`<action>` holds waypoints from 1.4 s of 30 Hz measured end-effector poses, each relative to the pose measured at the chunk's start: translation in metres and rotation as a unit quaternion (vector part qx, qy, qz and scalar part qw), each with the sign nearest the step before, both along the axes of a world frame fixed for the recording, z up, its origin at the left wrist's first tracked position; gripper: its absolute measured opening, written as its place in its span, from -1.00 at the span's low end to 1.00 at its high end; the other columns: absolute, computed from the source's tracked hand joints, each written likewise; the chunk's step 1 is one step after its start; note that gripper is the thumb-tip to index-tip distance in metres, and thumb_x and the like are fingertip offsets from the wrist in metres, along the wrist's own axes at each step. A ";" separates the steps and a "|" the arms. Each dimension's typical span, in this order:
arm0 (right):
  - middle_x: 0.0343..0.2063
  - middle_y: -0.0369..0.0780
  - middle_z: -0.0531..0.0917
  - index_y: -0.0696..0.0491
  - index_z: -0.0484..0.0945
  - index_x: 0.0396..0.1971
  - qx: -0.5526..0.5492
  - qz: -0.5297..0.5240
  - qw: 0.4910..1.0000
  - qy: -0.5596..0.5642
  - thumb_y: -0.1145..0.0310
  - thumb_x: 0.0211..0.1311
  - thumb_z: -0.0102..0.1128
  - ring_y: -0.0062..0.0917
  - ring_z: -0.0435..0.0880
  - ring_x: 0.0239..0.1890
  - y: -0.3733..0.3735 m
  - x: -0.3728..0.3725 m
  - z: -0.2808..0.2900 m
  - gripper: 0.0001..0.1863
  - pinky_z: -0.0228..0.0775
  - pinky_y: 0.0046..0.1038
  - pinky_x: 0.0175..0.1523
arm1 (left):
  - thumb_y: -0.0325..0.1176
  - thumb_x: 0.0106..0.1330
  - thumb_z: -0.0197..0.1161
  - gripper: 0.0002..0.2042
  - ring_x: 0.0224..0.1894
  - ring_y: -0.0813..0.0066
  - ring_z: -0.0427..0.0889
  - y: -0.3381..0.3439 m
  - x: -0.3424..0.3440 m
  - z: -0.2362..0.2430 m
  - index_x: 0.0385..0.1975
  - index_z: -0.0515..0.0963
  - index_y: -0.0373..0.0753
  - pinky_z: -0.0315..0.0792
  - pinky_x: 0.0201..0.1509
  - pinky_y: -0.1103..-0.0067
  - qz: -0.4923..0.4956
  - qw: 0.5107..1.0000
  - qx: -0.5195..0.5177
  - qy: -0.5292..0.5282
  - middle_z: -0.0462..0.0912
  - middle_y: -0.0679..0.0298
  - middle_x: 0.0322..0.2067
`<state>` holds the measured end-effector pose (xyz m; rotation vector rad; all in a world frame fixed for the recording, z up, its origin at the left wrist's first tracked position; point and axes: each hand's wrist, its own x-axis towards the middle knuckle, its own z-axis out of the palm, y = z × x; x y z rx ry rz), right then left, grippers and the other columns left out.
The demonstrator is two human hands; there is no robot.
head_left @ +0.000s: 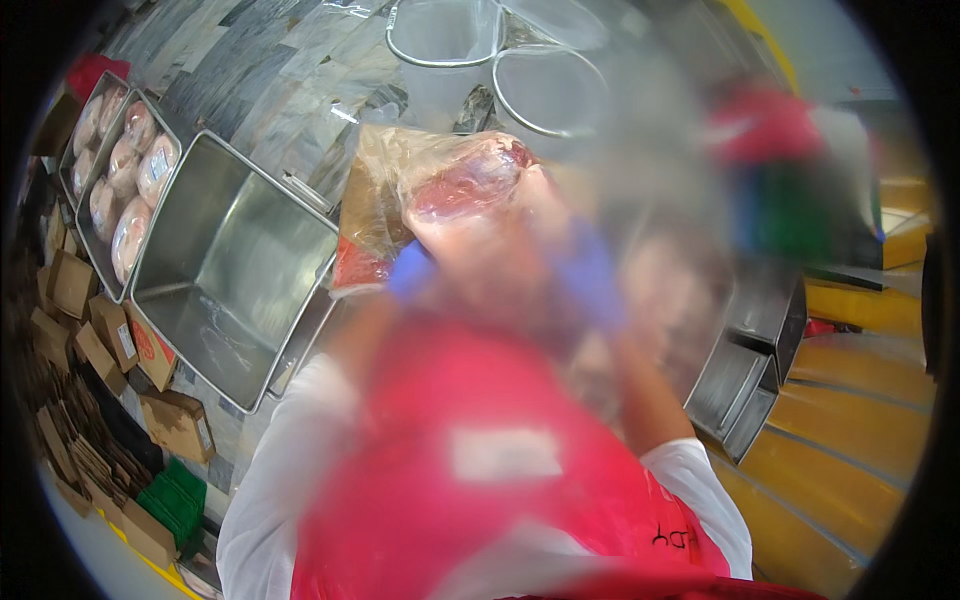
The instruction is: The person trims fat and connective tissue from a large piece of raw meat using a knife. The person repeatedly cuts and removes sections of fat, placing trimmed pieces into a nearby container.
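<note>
A large pale-pink and red piece of meat [475, 190] lies on or against a crumpled clear plastic bag over brown card [370, 175]. My left hand [408, 270], in a blue glove, grips the lower left of the meat, fingertips partly hidden. My right hand [590, 275], also blue-gloved, holds its right side, badly blurred. A hazy patch over the middle and right of the view obscures the meat's lower part and a pale, mottled mass [670, 290] beside my right hand. Red plastic [360, 258] shows by my left hand.
An empty steel tub [215, 255] and trays [113, 225] of several wrapped meat pieces stand left, above cardboard boxes [75, 285]. Plastic-lined round bins [545, 95] are ahead. Steel pans [725, 400] and yellow slats [850, 400] are right, near a blurred red-and-green shape [780, 190].
</note>
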<state>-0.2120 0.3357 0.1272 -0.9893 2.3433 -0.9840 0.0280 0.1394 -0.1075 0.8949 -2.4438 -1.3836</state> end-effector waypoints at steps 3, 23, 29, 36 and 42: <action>-0.02 -0.07 0.68 0.08 0.50 0.26 0.040 0.034 0.985 0.167 0.32 0.25 0.39 -0.33 0.69 -0.04 -0.062 -0.006 -0.016 -0.43 0.55 -0.32 0.11 | -0.14 0.45 0.26 -0.55 0.29 0.02 0.60 0.015 -0.012 0.017 0.25 0.57 -0.24 0.48 0.35 0.32 0.030 0.996 0.089 0.012 0.65 -0.05 0.22; -0.36 -0.07 0.66 0.14 0.59 -0.17 -0.095 0.009 0.988 0.120 0.09 0.10 0.58 -0.14 0.67 -0.30 -0.044 0.008 0.027 -0.51 0.52 -0.14 -0.10 | -0.06 0.51 0.16 -0.52 0.38 0.09 0.51 -0.004 -0.022 -0.010 0.34 0.53 -0.13 0.30 0.53 0.32 -0.138 0.987 -0.078 0.001 0.56 0.04 0.34; -0.36 0.02 0.66 0.13 0.59 -0.32 0.013 -0.001 0.989 0.145 0.17 0.19 0.39 -0.02 0.65 -0.29 -0.100 0.028 -0.028 -0.68 0.50 -0.10 -0.09 | -0.06 0.49 0.15 -0.53 0.34 0.02 0.53 0.002 -0.016 -0.053 0.31 0.56 -0.12 0.34 0.50 0.29 -0.144 0.982 -0.116 -0.035 0.57 0.00 0.31; -0.47 0.03 0.64 0.16 0.63 -0.38 -0.124 -0.065 0.989 0.058 0.39 0.23 0.15 -0.12 0.64 -0.35 -0.110 -0.021 -0.127 -0.84 0.50 -0.17 -0.11 | -0.01 0.45 0.16 -0.53 0.23 -0.07 0.62 -0.003 -0.031 -0.034 0.21 0.62 -0.15 0.46 0.36 0.23 -0.049 0.997 -0.053 -0.029 0.65 -0.05 0.20; -0.40 -0.24 0.66 0.01 0.68 -0.34 -0.231 -0.100 0.852 -0.459 0.41 0.31 0.11 -0.48 0.60 -0.37 -0.088 -0.043 -0.108 -0.85 0.50 -0.36 -0.17 | -0.03 0.42 0.17 -0.59 0.11 -0.18 0.68 0.005 -0.026 -0.017 0.08 0.69 -0.15 0.55 0.20 0.16 0.043 0.989 0.018 -0.140 0.72 -0.12 0.06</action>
